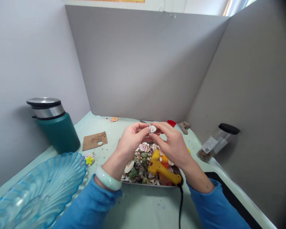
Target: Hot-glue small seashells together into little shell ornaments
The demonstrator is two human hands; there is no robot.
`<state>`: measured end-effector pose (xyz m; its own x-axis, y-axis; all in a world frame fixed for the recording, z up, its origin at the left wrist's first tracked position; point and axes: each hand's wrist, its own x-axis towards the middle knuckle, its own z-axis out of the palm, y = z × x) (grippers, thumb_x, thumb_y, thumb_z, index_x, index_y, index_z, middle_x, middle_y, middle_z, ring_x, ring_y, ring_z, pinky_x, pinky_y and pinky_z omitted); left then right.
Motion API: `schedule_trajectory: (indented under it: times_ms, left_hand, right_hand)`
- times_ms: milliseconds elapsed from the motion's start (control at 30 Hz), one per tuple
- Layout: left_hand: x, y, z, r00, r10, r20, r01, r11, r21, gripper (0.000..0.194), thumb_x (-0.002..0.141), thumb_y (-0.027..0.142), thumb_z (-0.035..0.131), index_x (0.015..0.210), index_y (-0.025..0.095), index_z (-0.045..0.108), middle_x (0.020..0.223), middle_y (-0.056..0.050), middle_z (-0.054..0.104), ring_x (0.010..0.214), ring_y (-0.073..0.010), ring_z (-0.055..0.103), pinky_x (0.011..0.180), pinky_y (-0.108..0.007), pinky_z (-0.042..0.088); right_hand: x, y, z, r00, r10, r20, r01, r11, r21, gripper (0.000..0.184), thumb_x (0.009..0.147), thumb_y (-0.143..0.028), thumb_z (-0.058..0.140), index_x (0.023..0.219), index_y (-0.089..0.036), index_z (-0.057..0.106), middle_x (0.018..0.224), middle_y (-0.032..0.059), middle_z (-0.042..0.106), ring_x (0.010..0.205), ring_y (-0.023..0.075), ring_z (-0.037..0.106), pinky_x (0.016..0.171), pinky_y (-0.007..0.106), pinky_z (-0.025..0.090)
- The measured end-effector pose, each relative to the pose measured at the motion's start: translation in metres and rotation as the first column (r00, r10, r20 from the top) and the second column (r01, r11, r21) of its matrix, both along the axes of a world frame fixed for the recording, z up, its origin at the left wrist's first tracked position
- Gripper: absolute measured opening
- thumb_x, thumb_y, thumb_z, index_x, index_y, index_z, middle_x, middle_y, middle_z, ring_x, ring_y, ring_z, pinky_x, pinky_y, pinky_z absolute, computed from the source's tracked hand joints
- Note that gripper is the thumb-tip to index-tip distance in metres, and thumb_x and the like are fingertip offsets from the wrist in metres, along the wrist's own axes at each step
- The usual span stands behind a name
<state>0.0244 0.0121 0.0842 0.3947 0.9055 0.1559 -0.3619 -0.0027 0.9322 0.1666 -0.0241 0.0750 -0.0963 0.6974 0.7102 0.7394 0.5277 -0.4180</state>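
Between the fingertips of both hands is a small white shell (153,129), with a thin silvery edge or band on its left side. My left hand (131,136), a pale bangle at its wrist, pinches it from the left. From the right, my right hand (173,143) grips it with thumb and forefinger. Below the hands lies a metal tray (147,184) filled with shells and green stones (139,168). A yellow glue gun (164,170) rests on top of these, its black cord (181,203) running toward me.
At left stand a teal bottle (58,130) and a blue scalloped glass dish (50,187). Near them lie a brown card (90,142) and a decorated round piece (89,160). A tilted clear jar (216,143) leans by the right panel. Behind my hands is a red cup (171,123).
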Motion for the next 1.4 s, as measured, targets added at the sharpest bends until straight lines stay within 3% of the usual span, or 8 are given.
schedule_trajectory:
  times_ms: [200, 433, 733, 1200, 1400]
  left_hand:
    - [-0.0007, -0.0002, 0.0006, 0.999, 0.037, 0.000, -0.037, 0.999, 0.004, 0.014, 0.072, 0.019, 0.069, 0.083, 0.011, 0.066, 0.080, -0.006, 0.070, 0.071, -0.0131, 0.065, 0.070, -0.028, 0.055]
    - [-0.0003, -0.0006, 0.0006, 0.999, -0.030, -0.021, 0.031, 0.998, 0.055, 0.022, 0.078, 0.027, 0.066, 0.092, 0.011, 0.068, 0.092, -0.010, 0.070, 0.081, -0.0156, 0.065, 0.077, -0.031, 0.054]
    - [-0.0025, -0.0015, 0.0034, 0.996, 0.009, -0.093, 0.000, 0.995, 0.096, 0.016, 0.075, 0.022, 0.067, 0.086, 0.012, 0.072, 0.088, -0.009, 0.073, 0.075, -0.0149, 0.066, 0.071, -0.027, 0.054]
    - [-0.0035, -0.0029, 0.0075, 0.981, 0.080, -0.174, -0.042, 0.977, 0.210, 0.016, 0.076, 0.020, 0.065, 0.087, 0.012, 0.073, 0.086, -0.009, 0.073, 0.078, -0.0177, 0.067, 0.070, -0.029, 0.056]
    - [-0.0038, -0.0042, 0.0082, 0.985, 0.077, -0.152, -0.043, 0.975, 0.216, 0.017, 0.075, 0.021, 0.066, 0.090, 0.015, 0.073, 0.086, -0.008, 0.073, 0.076, -0.0171, 0.067, 0.069, -0.028, 0.055]
  right_hand:
    - [0.0020, 0.0005, -0.0012, 0.998, 0.065, -0.004, -0.065, 0.997, 0.037, 0.027, 0.087, -0.019, 0.057, 0.113, -0.022, 0.060, 0.107, 0.0068, 0.063, 0.092, 0.0192, 0.060, 0.086, 0.036, 0.048]
    - [0.0016, 0.0036, -0.0030, 0.988, -0.043, -0.145, 0.060, 0.992, 0.115, 0.020, 0.082, -0.019, 0.064, 0.101, -0.021, 0.065, 0.097, 0.0052, 0.063, 0.087, 0.0185, 0.061, 0.078, 0.034, 0.051]
    - [-0.0017, 0.0011, 0.0003, 0.979, -0.014, -0.204, 0.033, 0.995, 0.093, 0.016, 0.078, -0.017, 0.067, 0.094, -0.021, 0.069, 0.084, 0.0024, 0.066, 0.074, 0.0159, 0.060, 0.070, 0.032, 0.049]
    - [-0.0022, 0.0010, 0.0000, 0.969, 0.036, -0.245, -0.020, 0.998, 0.066, 0.018, 0.078, -0.015, 0.065, 0.095, -0.020, 0.069, 0.089, 0.0039, 0.065, 0.077, 0.0156, 0.061, 0.073, 0.032, 0.050]
    - [-0.0031, 0.0039, -0.0033, 0.916, -0.028, -0.399, 0.019, 0.999, -0.027, 0.024, 0.076, -0.024, 0.068, 0.099, -0.019, 0.063, 0.086, 0.0034, 0.068, 0.076, 0.0168, 0.063, 0.073, 0.034, 0.052]
